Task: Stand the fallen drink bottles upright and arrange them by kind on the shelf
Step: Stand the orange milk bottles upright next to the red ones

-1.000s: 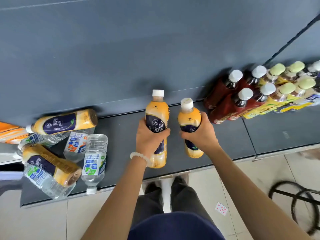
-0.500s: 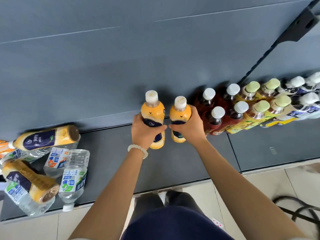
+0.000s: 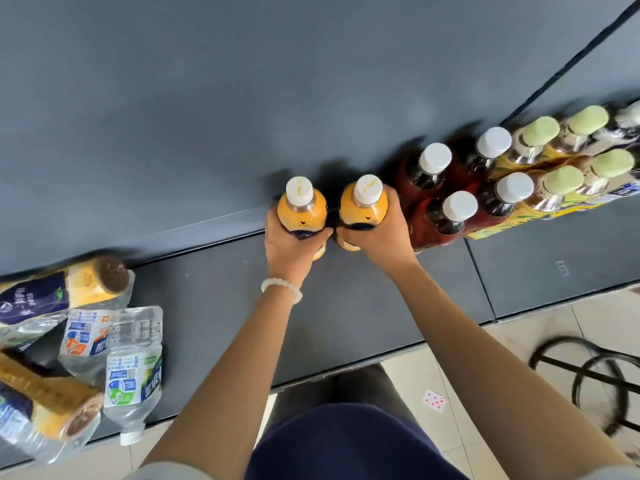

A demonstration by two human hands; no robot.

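Shelf: matt dark grey sheet metal, smooth, with a like back panel. Two upright orange drink bottles: glossy clear plastic, matt white plastic caps. Red tea bottles, right: glossy plastic, white ribbed caps. Green-capped bottles, far right: shiny film labels. Fallen water bottles, left: thin clear ridged plastic, glossy printed labels. Bracelet: smooth pale beads. Floor: glossy pale tile.

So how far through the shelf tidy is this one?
Roughly halfway. Done: red bottles and green-capped bottles stand grouped at right. In hand: left hand and right hand each hold an upright orange bottle against the back panel. Left: the fallen pile of orange and water bottles.
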